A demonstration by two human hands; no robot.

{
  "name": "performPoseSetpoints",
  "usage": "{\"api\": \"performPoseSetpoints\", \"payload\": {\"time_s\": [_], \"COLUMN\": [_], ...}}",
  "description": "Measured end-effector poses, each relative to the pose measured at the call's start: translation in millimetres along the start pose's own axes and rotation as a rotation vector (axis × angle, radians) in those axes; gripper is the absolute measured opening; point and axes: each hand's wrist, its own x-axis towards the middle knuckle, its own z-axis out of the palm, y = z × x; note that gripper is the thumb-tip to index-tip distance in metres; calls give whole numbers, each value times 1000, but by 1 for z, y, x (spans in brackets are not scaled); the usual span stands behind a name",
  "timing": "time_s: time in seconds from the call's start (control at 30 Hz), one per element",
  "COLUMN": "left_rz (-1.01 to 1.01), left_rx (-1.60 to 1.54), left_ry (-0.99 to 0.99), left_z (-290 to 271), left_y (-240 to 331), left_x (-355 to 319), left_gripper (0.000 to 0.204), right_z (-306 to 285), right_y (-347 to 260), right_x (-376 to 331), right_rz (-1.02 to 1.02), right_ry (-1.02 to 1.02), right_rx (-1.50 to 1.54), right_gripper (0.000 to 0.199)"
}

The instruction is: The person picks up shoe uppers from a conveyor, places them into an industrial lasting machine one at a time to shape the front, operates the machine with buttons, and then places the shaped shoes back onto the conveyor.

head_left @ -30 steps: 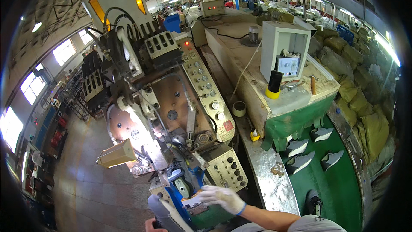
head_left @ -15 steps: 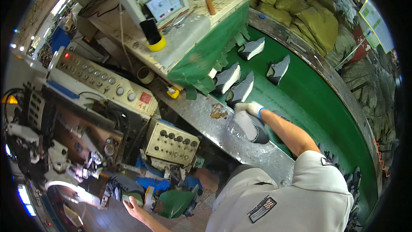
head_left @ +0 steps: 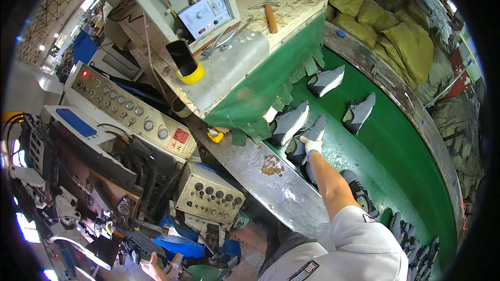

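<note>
My right hand point(head_left: 312, 144), in a white glove with a blue band at the wrist, is closed on a grey shoe point(head_left: 315, 130) with a pale sole edge, on the green conveyor belt. Part of another shoe point(head_left: 311, 173) shows beneath my right forearm. Just beyond the held shoe lies a similar grey shoe point(head_left: 290, 123). At the lower left my bare left hand point(head_left: 152, 269) is partly in view, fingers apart, beside a dark shoe point(head_left: 143, 244) at the machine. Whether that hand touches the shoe is unclear.
More shoes point(head_left: 359, 112) stand along the green belt point(head_left: 388, 177), with several dark ones point(head_left: 411, 244) at its lower right. A metal ledge point(head_left: 286, 190) edges the belt. Control panels point(head_left: 211, 198) stand left; a hammer point(head_left: 270, 18) and tape roll point(head_left: 191, 74) lie on the bench.
My right hand has moved from above the metal ledge to the belt, where it now grips a shoe. My view has shifted. My left hand stays near the machine.
</note>
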Motion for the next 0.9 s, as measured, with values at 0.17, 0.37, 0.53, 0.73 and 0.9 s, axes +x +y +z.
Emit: {"api": "performPoseSetpoints", "payload": {"time_s": [0.17,0.37,0.53,0.73,0.9], "left_rz": [-27,119,-184,-195,-238], "left_rx": [293,502,-237,-495,-541], "left_ry": [-273,-600,-679,-822,-548], "left_z": [-51,-84,24,16,-20], "left_y": [-29,-53,32,0,-46], "left_x": [25,12,-31,24,59], "left_gripper": [31,14,54,39,19], "right_z": [-40,-105,-8,35,71], "right_y": [25,10,62,35,42], "right_x": [-34,-253,-377,-531,-590], "right_rz": [101,546,591,321,55], "right_ry": [-579,-1441,-1589,-1560,-1701], "right_rx": [511,926,691,145,81], "right_gripper": [52,57,47,39,52]}}
